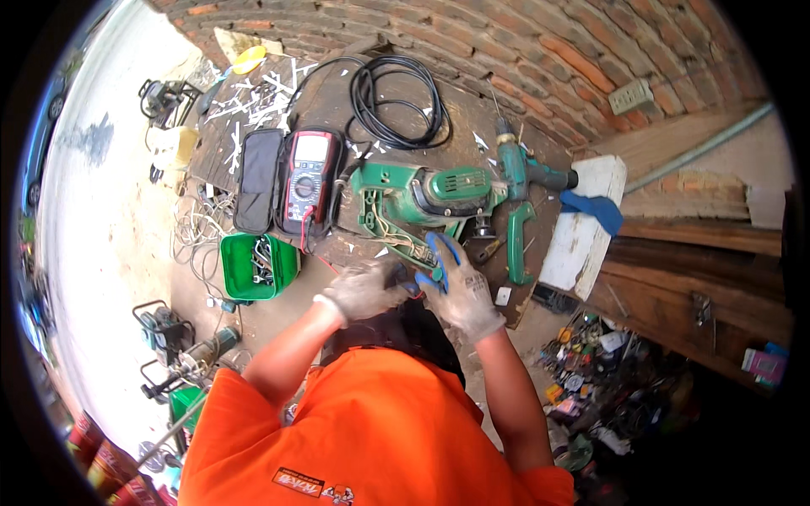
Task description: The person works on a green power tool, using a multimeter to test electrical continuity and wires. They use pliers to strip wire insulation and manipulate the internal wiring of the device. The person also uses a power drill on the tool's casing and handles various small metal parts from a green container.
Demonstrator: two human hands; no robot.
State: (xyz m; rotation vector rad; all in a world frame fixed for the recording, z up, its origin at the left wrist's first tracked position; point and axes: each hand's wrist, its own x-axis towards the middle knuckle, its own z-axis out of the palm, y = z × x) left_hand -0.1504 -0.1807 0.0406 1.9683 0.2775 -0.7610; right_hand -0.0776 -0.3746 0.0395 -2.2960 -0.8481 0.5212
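Observation:
A green power tool [460, 187] lies on the worktable, its handle opened so that wires [390, 234] show inside. My right hand [466, 297], in a pale glove with blue fingertips, curls its fingers and thumb round the near end of that handle. Close beside it, my left hand [364, 289] is gloved and closed around something dark that I cannot make out. A red and grey multimeter [305, 179] sits in its opened black case [260, 181], with red leads [307, 221] running toward my hands. To the right lies a loose green handle cover [516, 244].
Coiled black cable [403, 101] and white scraps [266, 97] lie on the far table. A teal drill [527, 169] rests near a white board [582, 228] with a blue cloth [592, 209]. A green bin [251, 282] holds metal tools. Mixed parts [599, 379] cover the floor at right.

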